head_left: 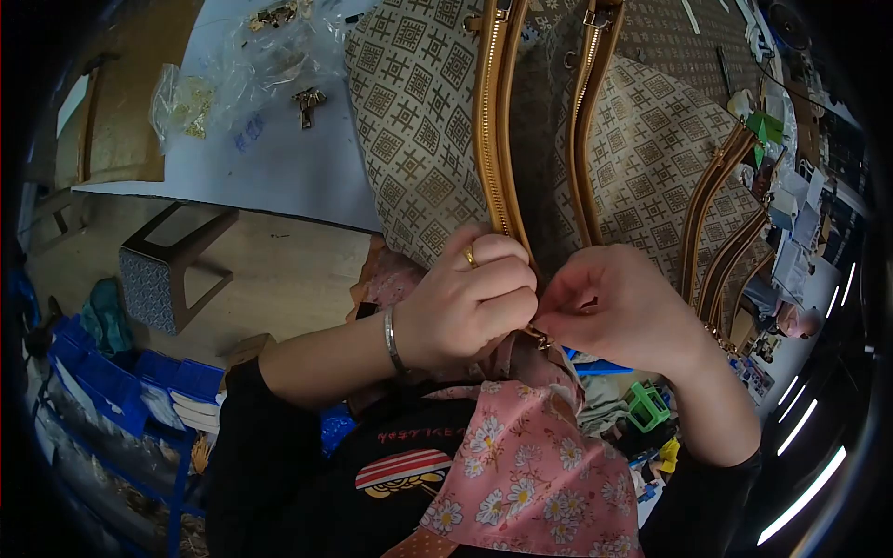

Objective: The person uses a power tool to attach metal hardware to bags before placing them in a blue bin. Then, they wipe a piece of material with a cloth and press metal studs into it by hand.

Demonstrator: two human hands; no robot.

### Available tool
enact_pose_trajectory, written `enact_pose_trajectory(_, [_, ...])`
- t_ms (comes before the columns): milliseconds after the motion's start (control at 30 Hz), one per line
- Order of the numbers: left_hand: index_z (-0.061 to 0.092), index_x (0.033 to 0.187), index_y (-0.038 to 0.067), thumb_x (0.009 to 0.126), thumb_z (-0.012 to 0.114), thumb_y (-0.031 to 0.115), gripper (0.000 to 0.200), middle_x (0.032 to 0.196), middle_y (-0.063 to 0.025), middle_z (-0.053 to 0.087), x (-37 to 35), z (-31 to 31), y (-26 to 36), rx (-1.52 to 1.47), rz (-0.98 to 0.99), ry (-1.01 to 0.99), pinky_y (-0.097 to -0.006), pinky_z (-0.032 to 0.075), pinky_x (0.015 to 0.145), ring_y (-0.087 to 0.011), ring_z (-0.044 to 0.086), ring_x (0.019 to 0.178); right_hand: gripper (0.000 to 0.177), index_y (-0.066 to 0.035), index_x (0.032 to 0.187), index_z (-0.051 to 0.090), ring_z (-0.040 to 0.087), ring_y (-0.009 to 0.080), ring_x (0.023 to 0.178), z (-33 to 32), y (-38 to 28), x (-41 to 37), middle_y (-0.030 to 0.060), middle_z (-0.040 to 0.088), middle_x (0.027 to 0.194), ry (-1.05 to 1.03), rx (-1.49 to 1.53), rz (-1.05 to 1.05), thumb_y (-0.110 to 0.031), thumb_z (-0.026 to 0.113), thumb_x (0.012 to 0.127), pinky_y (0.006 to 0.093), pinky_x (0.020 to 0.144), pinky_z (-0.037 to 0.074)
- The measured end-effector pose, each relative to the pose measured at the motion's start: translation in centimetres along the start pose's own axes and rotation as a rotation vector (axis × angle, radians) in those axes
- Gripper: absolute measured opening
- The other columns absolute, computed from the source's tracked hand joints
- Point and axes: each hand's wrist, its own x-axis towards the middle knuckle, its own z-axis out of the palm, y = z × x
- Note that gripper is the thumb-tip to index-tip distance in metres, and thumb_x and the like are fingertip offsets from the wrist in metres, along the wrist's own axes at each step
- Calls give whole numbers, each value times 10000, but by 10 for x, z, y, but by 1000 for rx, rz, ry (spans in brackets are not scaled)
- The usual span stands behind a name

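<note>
A patterned beige bag panel (423, 139) hangs off the table toward me. Along its edge runs a gold-toothed zipper (491, 112) with tan leather trim. My left hand (479, 298), with a ring and bracelet, is closed around the zipper's lower end. Right against it, my right hand (633, 312) is closed in a pinch; its fingertips meet the left ones, and what lies between them is hidden. A small gold metal piece (542, 341) shows just below the fingers. To the right is a second patterned panel (642, 139) with another tan-trimmed zipper (579, 139).
On the white tabletop (288, 181) lie gold metal hardware (309, 104) and clear plastic bags (186, 102). A stool (163, 279) stands on the floor at left, near blue bins (102, 363). More zippered pieces (716, 214) hang at right, above a green basket (648, 406).
</note>
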Motion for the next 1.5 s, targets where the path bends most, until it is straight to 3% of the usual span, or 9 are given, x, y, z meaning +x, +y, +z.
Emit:
enact_pose_trajectory(267, [513, 682, 76, 584, 569, 118, 121, 778, -27, 489, -3, 1, -3, -2, 19, 2, -380, 353, 747, -202, 515, 811, 104, 47, 661, 588, 504, 51, 565, 5, -7, 0, 42, 567, 588, 25, -27, 39, -31, 654, 680, 215, 479, 395])
enact_pose_trajectory(333, [513, 684, 77, 585, 566, 119, 120, 779, -26, 487, -5, 1, -3, -7, 33, -6, -382, 351, 751, -201, 513, 816, 168, 48, 679, 605, 580, 278, 547, 6, -8, 0, 179, 568, 597, 50, -221, -40, -114, 607, 635, 331, 541, 453])
enact_pose_trajectory(433, [511, 687, 78, 586, 560, 123, 121, 781, -25, 484, -6, 1, -3, -26, 40, -35, -388, 347, 761, -199, 509, 824, 147, 42, 657, 596, 568, 328, 575, 6, -14, 0, 193, 553, 595, 50, -283, -52, -102, 590, 629, 360, 554, 452])
enact_pose_trajectory(533, [508, 687, 80, 589, 552, 126, 116, 780, -24, 480, -7, 2, -2, -21, 38, -35, -392, 344, 771, -198, 505, 830, 129, 36, 595, 529, 498, 201, 505, 12, -8, 0, 117, 494, 538, 124, -375, -188, -44, 630, 594, 298, 476, 390])
enact_pose_trajectory(633, [507, 684, 82, 594, 564, 112, 110, 779, -23, 480, -7, 4, -2, -44, 30, -28, -390, 346, 777, -199, 503, 826, 118, 17, 622, 515, 496, 276, 552, 17, 1, -2, 125, 476, 595, 216, -526, -416, -37, 618, 599, 331, 497, 404])
enact_pose_trajectory(833, [512, 657, 94, 593, 609, 66, 120, 780, -6, 505, -2, -2, -7, -125, -30, -25, -385, 357, 783, -195, 503, 817, 99, -9, 711, 528, 502, 284, 575, 25, 3, -10, 114, 462, 698, 361, -766, -620, 2, 595, 638, 356, 524, 427])
enact_pose_trajectory(1133, [447, 548, 74, 520, 611, -51, 208, 726, -12, 513, 1, -10, -6, -213, -8, -3, -327, 387, 683, -205, 519, 736, 110, 4, 730, 589, 524, 237, 577, 16, 7, -9, 109, 510, 667, 233, -364, -429, 20, 624, 626, 310, 513, 411])
enact_pose_trajectory(1367, [446, 552, 82, 521, 628, -39, 220, 737, -17, 507, 0, -9, -6, -184, 1, -6, -328, 387, 680, -217, 518, 745, 122, 0, 750, 601, 520, 265, 593, 25, -2, -13, 117, 512, 698, 271, -603, -407, 6, 620, 629, 338, 525, 420])
enact_pose_trajectory(1500, [511, 654, 109, 591, 613, 12, 154, 779, 1, 499, 0, -18, -6, -214, -43, -91, -359, 348, 785, -189, 502, 829, 176, -26, 774, 597, 530, 263, 637, 32, 5, -19, 103, 506, 762, 319, -714, -623, 18, 629, 607, 335, 556, 436])
